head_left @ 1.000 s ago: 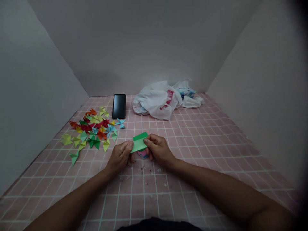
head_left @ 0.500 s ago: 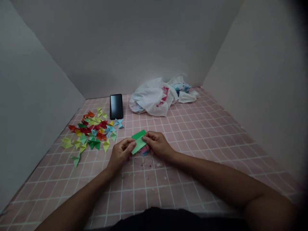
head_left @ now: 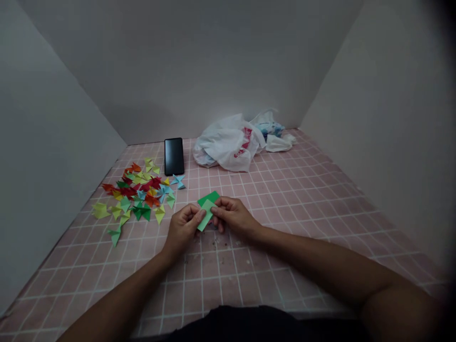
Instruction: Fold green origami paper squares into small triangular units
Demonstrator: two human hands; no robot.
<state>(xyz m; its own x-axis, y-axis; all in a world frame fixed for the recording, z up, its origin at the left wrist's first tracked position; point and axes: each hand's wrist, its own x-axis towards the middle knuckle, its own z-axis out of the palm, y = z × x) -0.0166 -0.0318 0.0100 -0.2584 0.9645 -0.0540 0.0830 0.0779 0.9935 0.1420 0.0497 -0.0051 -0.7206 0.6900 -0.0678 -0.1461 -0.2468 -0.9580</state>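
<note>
A small green sheet of paper [head_left: 207, 205] is held between my two hands above the cloth, its dark green side behind and a lighter green flap folded over the front. My left hand [head_left: 185, 224] pinches its left edge between thumb and fingers. On the opposite edge, my right hand [head_left: 231, 216] is closed the same way, thumb on the light flap. Small folded paper pieces [head_left: 142, 212] in red, orange, yellow, green and blue lie scattered to the left of my hands.
A black phone [head_left: 174, 156] lies behind the folded pieces. White plastic bags [head_left: 228, 142] sit crumpled against the back wall. The pink checked cloth [head_left: 302, 199] covers the surface, with tiny scraps in front of my hands. Pale walls rise left, right and behind.
The light flap has gone from a straight band across the paper to a pointed, angled shape. Both hands remain on the paper; the pink and blue paper beneath is now mostly hidden.
</note>
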